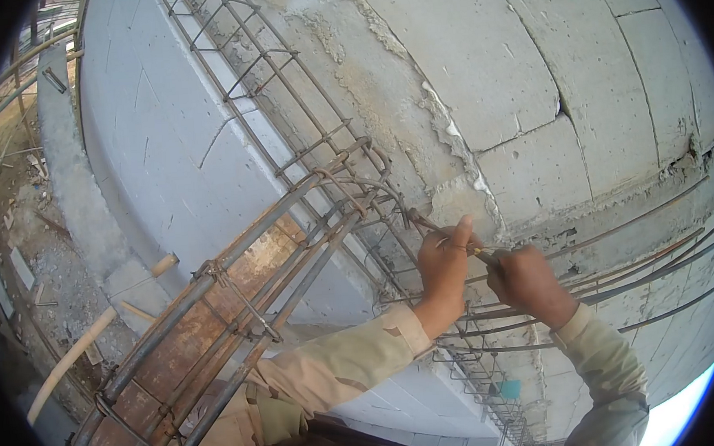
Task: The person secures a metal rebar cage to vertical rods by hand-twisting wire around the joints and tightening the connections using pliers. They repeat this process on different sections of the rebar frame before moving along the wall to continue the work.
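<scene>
My left hand (442,271) is closed around a steel rebar (424,221) beside the corner of the reinforcement cage, thumb pointing up. Thin tie wire (455,246) shows at its fingers. Just to the right, my right hand (532,286) grips a dark hand tool (483,254) whose tip points at the left hand; its exact kind is hard to make out. The rebar cage (290,198), with its square stirrups, meets another run of bars close to both hands. My palms and the lower fingers of the left hand are hidden.
A grey block wall (495,67) rises on the right, with long loose rebars (631,288) along it. A rusty formwork board (238,287) lies under the lower-left cage. Pale panels (154,121) stand at left. Far below is rubble-strewn ground (26,219) with a bamboo pole (71,363).
</scene>
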{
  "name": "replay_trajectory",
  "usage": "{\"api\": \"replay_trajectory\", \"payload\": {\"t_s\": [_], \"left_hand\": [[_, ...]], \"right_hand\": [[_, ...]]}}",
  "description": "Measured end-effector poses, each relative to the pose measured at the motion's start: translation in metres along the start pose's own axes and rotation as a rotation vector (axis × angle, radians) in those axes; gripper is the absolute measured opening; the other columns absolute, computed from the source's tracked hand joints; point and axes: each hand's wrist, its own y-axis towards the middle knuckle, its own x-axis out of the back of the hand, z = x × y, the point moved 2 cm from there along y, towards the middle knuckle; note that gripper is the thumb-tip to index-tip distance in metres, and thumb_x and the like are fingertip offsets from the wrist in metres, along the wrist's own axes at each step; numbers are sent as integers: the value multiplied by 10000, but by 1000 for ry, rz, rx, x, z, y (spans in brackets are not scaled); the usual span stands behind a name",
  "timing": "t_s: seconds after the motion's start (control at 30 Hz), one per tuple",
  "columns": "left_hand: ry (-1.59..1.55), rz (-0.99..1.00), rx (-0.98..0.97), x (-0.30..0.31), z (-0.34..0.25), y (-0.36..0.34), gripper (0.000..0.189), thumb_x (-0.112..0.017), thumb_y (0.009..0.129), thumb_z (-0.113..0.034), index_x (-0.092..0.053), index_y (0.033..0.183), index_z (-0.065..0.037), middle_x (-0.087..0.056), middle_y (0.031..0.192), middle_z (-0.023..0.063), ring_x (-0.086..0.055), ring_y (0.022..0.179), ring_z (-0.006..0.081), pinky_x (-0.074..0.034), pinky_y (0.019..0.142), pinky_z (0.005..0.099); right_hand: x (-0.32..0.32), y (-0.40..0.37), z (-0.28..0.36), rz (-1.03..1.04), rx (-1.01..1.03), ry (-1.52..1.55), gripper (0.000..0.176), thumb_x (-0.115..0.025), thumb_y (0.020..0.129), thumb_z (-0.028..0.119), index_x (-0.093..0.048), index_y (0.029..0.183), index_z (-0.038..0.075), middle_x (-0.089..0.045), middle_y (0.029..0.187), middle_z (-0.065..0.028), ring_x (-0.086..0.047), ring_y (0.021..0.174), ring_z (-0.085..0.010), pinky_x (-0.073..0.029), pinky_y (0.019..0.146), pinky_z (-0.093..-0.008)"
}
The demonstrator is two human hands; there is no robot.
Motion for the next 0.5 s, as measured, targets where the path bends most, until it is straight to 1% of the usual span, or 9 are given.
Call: {"api": "replay_trajectory", "payload": {"t_s": [0.07, 0.1, 0.2, 0.27, 0.33, 0.4, 0.43, 0.47, 0.5], "left_hand": [[-100, -27, 17, -20, -25, -7, 429, -764, 936, -480, -664, 1041, -77, -739, 1020, 66, -705, 888, 160, -522, 763, 327], [-50, -28, 87, -25, -37, -4, 464, -683, 1005, -468, -626, 1193, -47, -748, 1075, 78, -717, 948, 191, -519, 770, 311], [-317, -190, 291, -34, -34, 12, 400, -575, 1079, -409, -555, 1193, -26, -749, 1026, 111, -737, 953, 242, -549, 774, 330], [-275, -114, 203, -20, -19, 23, 358, -534, 1099, -378, -531, 1151, -25, -743, 993, 134, -744, 940, 265, -565, 791, 349], [-229, -43, 122, -19, -17, 28, 325, -493, 1119, -348, -507, 1108, -23, -738, 961, 157, -751, 927, 289, -582, 807, 369], [-233, -46, 107, -17, -16, 22, 301, -483, 1124, -313, -480, 1012, -34, -719, 894, 179, -752, 857, 304, -598, 839, 411], [-290, -33, 96, -17, -17, 21, 298, -487, 1123, -315, -491, 1014, -38, -711, 878, 170, -750, 845, 309, -596, 831, 413], [-287, -35, 104, -16, -18, 19, 298, -487, 1123, -315, -491, 1014, -38, -711, 878, 170, -750, 845, 309, -596, 831, 413], [-319, -10, 101, -15, -19, 16, 295, -494, 1119, -315, -494, 1008, -42, -708, 873, 173, -750, 849, 302, -589, 804, 398]], "right_hand": [[17, 5, 5, -220, 287, -681, 131, -692, 848, 103, -642, 916, 3, -659, 724, -116, -658, 609, -306, -530, 579, -416], [18, 9, 2, -219, 289, -682, 131, -692, 848, 103, -642, 916, 3, -659, 724, -116, -658, 609, -306, -530, 579, -416], [8, 18, -11, -356, 373, -891, 202, -652, 847, 87, -584, 1030, 35, -628, 821, -107, -701, 737, -313, -554, 633, -456], [-5, 19, -24, -296, 264, -794, 272, -660, 828, 87, -561, 1075, 31, -632, 889, -118, -696, 783, -325, -558, 670, -459], [9, 16, -6, -242, 192, -743, 277, -735, 812, 107, -588, 1029, 16, -657, 833, -136, -706, 762, -310, -565, 680, -447], [41, 18, 18, 200, 54, -205, 285, -822, 790, 102, -609, 950, 0, -706, 809, -185, -739, 738, -301, -579, 656, -420], [52, 22, 27, 397, -140, 32, 250, -848, 794, 57, -631, 886, -26, -740, 816, -226, -751, 691, -300, -567, 581, -394], [55, 27, 21, 399, -147, 37, 250, -848, 794, 57, -631, 886, -26, -740, 816, -226, -751, 691, -300, -567, 581, -394], [54, 28, 8, 554, -303, 448, 213, -820, 815, 32, -648, 911, -47, -743, 823, -221, -740, 661, -297, -550, 548, -383]]}}
